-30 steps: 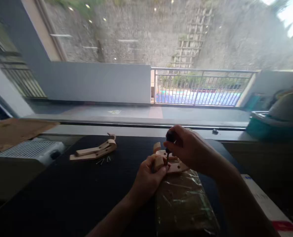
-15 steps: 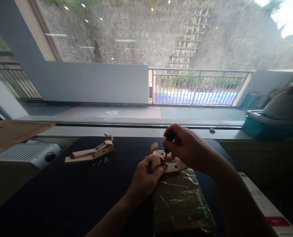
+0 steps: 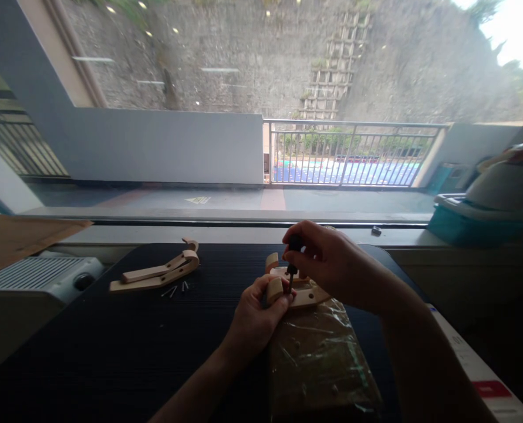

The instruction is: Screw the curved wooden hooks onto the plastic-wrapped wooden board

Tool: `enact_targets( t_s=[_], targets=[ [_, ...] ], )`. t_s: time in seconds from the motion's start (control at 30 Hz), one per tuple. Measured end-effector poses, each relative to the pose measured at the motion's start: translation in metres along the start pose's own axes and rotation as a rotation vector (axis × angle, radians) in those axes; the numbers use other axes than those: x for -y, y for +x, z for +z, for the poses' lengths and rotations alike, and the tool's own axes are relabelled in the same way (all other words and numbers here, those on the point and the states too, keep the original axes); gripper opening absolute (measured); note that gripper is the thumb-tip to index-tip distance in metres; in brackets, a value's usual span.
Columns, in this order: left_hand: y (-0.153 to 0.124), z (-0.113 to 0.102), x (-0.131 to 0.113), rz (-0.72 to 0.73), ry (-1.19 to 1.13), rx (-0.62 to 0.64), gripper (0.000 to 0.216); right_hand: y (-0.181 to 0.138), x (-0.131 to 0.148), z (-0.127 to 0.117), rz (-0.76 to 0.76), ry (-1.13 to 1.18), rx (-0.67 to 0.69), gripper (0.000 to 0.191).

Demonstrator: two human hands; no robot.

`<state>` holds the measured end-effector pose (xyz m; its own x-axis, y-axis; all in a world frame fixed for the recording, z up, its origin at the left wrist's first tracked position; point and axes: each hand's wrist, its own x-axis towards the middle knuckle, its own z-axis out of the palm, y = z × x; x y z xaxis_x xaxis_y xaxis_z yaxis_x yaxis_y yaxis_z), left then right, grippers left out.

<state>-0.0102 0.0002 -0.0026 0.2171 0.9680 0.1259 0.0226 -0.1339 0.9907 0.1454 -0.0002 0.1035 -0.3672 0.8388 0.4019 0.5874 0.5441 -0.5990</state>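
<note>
My right hand (image 3: 320, 258) is closed around the black handle of a screwdriver (image 3: 293, 252), whose shaft points down at a light wooden hook (image 3: 310, 297). Gripping the curled end of that hook is my left hand (image 3: 261, 311), its thumb and fingers close to the screwdriver tip. The tip and any screw under it are hidden by the fingers. Another wooden hook (image 3: 272, 262) lies just behind. Both rest on a box wrapped in clear plastic (image 3: 323, 364).
Two more wooden hooks (image 3: 155, 274) lie on the dark table (image 3: 111, 341), with several screws (image 3: 175, 289) beside them. A heater (image 3: 63, 276) stands at left under cardboard (image 3: 23, 235). A teal bin (image 3: 468, 223) sits on the right sill; a white box (image 3: 472, 358) is at lower right.
The view has shifted slightly. My right hand still holds the screwdriver upright at the hook, and its fingers have turned a little on the handle. My left hand keeps its grip.
</note>
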Motion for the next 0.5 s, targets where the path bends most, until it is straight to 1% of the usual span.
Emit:
enact_targets(
  t_s=[0.07,0.17,0.27,0.5],
  targets=[
    [0.0001,0.0004,-0.0006,-0.008,-0.001,-0.002,0.014,0.0006,-0.0023,-0.0001,0.039,-0.048,-0.027,0.012],
    [0.0008,0.0004,-0.0011,-0.016,0.004,0.004,0.015,0.0017,-0.0050,0.0006,0.091,-0.139,-0.075,0.019],
    [0.0013,-0.0004,-0.0017,0.006,0.036,0.000,0.014,0.0022,-0.0039,0.0014,0.103,-0.197,-0.087,0.025],
    [0.0011,-0.0008,-0.0021,0.003,0.028,0.003,0.014,-0.0009,0.0048,-0.0010,0.028,-0.034,-0.008,0.012]
  ],
)
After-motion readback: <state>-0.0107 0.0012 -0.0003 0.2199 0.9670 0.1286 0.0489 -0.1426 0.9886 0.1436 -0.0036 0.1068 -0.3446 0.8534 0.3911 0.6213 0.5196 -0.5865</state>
